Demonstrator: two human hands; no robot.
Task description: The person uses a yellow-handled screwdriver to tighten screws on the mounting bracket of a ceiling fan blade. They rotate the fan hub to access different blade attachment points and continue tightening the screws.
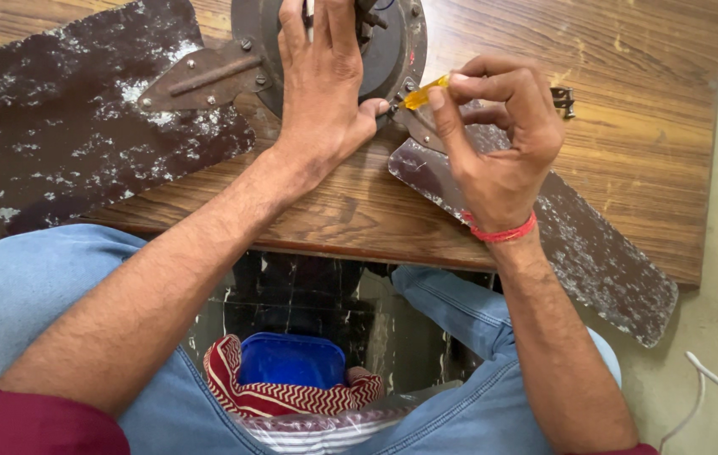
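Head view:
Left hand (322,88): upper middle of the frame, palm down on the fan hub (392,50); fingers spread flat over the top of the hub, pressing on it, clasping nothing.
Right hand (498,139): right of the left hand, thumb and fingers pinched narrow round the yellow handle of a screwdriver (423,94); a red thread (502,231) circles the wrist.
Screwdriver: between the two hands, tip pointing left at the lower right edge of the hub, just beside the left thumb.
Hub: dark round metal, top centre, partly cut by the frame edge.
Left blade (64,126): upper left, dark brown with flaked white patches, joined to the hub by a metal bracket (203,77).
Right blade (578,244): runs from under the right hand to the lower right, past the tabletop edge.
Tabletop (628,101): wood grain, carrying the fan.
Lap: blue jeans (30,278); lower centre, a blue tub (291,361) in a red striped cloth (232,379).
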